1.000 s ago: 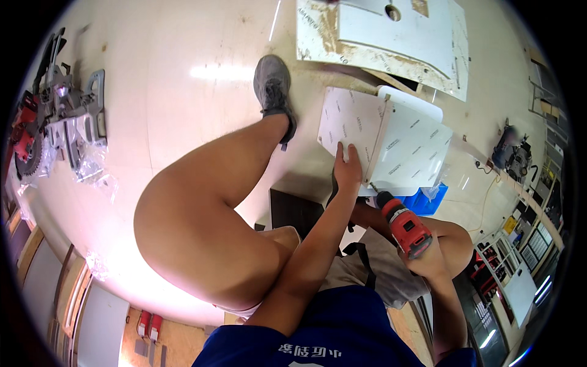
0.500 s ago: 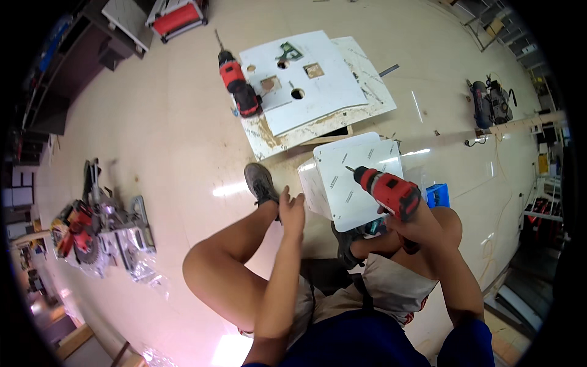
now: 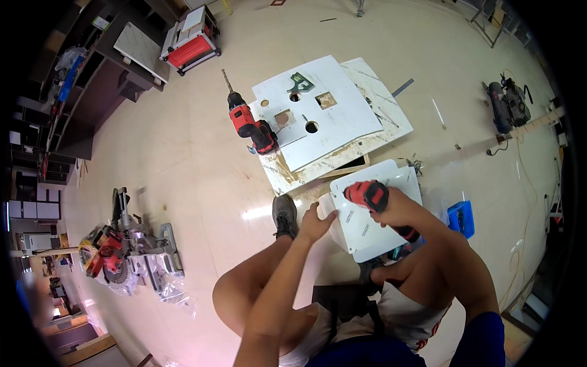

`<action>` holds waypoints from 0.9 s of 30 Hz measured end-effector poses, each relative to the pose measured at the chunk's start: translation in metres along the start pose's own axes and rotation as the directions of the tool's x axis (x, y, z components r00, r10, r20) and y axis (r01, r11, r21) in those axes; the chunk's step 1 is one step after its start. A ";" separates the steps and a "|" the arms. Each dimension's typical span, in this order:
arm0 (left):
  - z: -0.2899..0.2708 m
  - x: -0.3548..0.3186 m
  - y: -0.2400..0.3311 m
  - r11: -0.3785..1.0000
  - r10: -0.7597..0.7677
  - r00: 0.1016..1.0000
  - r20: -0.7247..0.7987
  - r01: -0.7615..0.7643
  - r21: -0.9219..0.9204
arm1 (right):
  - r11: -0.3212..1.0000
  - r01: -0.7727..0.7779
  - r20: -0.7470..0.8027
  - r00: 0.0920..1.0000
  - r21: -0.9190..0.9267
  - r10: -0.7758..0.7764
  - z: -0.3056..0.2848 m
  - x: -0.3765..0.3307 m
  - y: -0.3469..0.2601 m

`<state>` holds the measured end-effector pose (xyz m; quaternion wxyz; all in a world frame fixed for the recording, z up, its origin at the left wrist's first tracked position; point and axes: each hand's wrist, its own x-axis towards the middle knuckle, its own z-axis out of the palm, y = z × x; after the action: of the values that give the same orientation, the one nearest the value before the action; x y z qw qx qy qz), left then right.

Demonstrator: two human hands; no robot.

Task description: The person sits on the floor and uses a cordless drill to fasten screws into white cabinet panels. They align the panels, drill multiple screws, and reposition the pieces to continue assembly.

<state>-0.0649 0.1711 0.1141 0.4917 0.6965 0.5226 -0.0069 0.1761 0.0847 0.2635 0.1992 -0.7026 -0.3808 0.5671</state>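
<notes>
Right of the frame's centre, a red-and-black cordless drill (image 3: pixel 369 197) is gripped in the right hand (image 3: pixel 396 211), whose fingers are wrapped round its handle, the tool's body lying over a white panel (image 3: pixel 373 220) on the floor. The left hand (image 3: pixel 315 221) rests on the panel's left edge, fingers curled over it. Just left of that hand is the person's grey shoe (image 3: pixel 285 215), and a blue crate (image 3: pixel 460 218) sits right of the panel. Above, in the upper middle, a larger white board with cut holes (image 3: pixel 324 119) lies on scrap sheets, a second red drill (image 3: pixel 247 122) beside its left edge. A mitre saw (image 3: pixel 125 254) stands at lower left, a circular saw (image 3: pixel 506 107) at upper right.
</notes>
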 end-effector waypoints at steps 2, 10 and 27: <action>0.027 0.012 -0.020 0.954 0.269 0.919 -0.288 -0.295 -0.050 | 0.998 0.007 0.027 1.000 0.062 -0.009 0.000 0.004 0.000; 0.063 0.092 -0.041 0.791 0.264 0.909 -0.322 -0.395 -0.467 | 0.998 -0.001 0.110 0.994 -0.069 0.009 -0.011 0.019 0.012; 0.083 0.123 -0.046 0.617 0.255 0.938 -0.235 -0.345 -0.707 | 0.984 -0.152 0.038 0.987 -0.092 0.156 -0.013 0.017 -0.002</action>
<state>-0.0011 0.2010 -0.0247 0.6948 0.5143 0.3826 0.3261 0.1890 0.1014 0.2578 0.1147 -0.7252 -0.3544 0.5791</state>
